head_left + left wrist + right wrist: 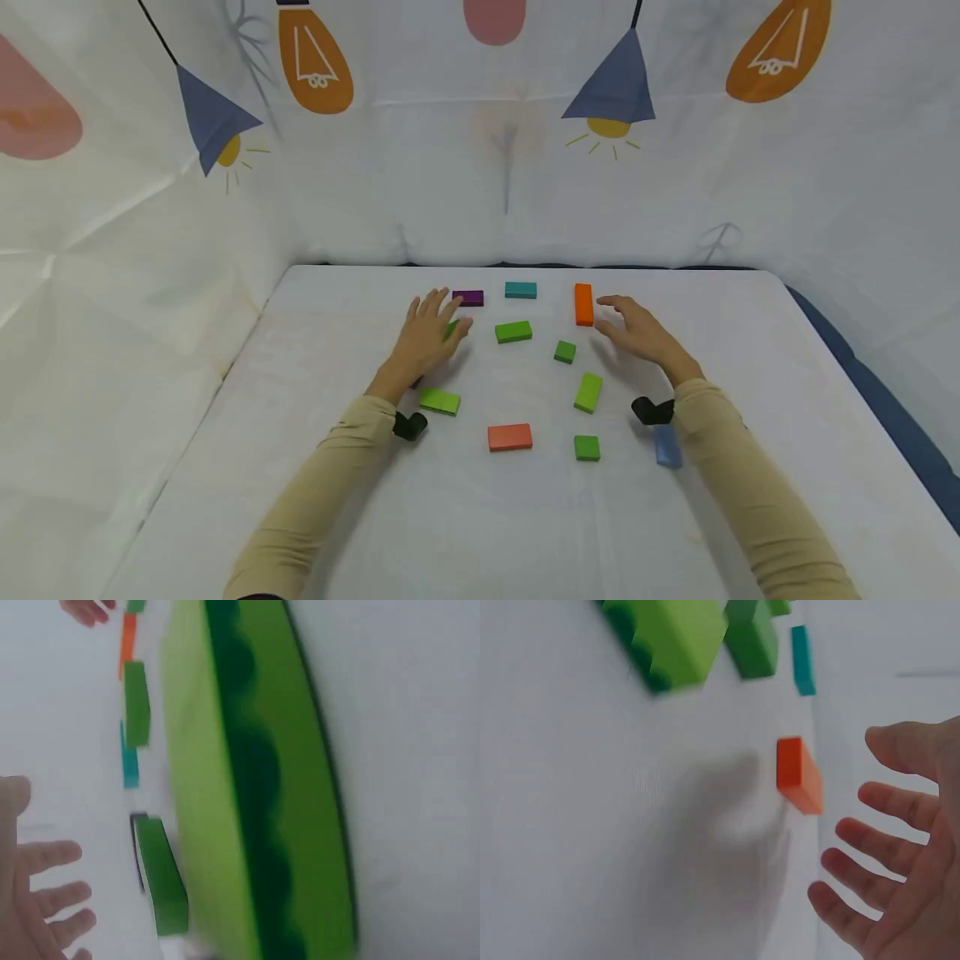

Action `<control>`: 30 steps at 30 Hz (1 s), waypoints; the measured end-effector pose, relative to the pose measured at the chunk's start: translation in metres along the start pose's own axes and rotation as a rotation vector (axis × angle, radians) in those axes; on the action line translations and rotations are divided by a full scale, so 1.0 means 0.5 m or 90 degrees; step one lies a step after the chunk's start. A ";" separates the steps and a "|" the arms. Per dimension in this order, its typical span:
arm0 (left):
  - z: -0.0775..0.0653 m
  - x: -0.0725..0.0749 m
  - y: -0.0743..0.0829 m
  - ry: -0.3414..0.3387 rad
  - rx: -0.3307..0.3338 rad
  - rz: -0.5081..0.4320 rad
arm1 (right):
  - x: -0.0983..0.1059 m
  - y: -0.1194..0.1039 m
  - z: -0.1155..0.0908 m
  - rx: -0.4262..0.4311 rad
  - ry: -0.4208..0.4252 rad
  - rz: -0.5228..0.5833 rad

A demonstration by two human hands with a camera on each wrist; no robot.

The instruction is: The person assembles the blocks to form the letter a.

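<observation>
My left hand [426, 340] hovers over the left part of the white table with its fingers spread. Under its thumb side a green block [451, 328] is partly hidden, and a purple block [468, 298] lies just past the fingertips. In the left wrist view, that hand [37, 892] holds nothing. To the right, my right hand [641, 333] is held above the table, its fingers loosely bent beside an upright-running orange block [583, 305]. The right wrist view shows a gap between this hand [907, 855] and the orange block [799, 772].
Around the table lie a teal block [521, 290], a salmon block [510, 437], a blue block [667, 447] partly under the right wrist, and several green blocks, one in the middle [513, 332]. A printed curtain [450, 167] hangs behind the table's far edge.
</observation>
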State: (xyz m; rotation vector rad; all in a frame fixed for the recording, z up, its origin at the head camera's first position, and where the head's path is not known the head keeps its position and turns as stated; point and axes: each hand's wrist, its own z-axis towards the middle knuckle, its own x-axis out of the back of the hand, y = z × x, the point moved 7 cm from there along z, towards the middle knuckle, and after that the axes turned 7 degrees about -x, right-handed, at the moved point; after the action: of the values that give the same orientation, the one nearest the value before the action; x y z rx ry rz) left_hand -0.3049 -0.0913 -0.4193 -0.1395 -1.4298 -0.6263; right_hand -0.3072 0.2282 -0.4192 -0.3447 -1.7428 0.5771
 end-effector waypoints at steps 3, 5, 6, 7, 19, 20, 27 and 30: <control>0.011 -0.002 0.037 0.034 -0.054 -0.046 | -0.009 0.001 0.007 -0.030 -0.007 0.067; 0.017 -0.006 0.060 0.049 -0.081 -0.075 | -0.016 0.001 0.010 -0.050 -0.012 0.102; 0.019 -0.007 0.069 0.058 -0.093 -0.091 | -0.020 0.002 0.011 -0.059 -0.013 0.116; 0.021 -0.009 0.078 0.064 -0.102 -0.110 | -0.022 0.004 0.011 -0.069 -0.013 0.132; 0.046 -0.045 0.111 0.091 -0.131 -0.269 | -0.042 0.023 0.004 -0.133 0.002 0.251; 0.048 -0.046 0.115 0.096 -0.135 -0.290 | -0.043 0.023 0.004 -0.138 0.005 0.264; 0.064 -0.056 0.145 0.093 -0.146 -0.394 | -0.046 0.031 0.011 -0.171 0.032 0.322; 0.074 -0.064 0.156 0.064 -0.128 -0.422 | -0.048 0.032 0.015 -0.174 0.030 0.329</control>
State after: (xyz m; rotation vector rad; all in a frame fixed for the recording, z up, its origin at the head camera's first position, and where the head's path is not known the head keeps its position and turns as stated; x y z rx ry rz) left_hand -0.3003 0.0006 -0.4224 0.2178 -1.3052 -1.3018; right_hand -0.3096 0.2276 -0.4489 -1.0111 -1.6902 0.6871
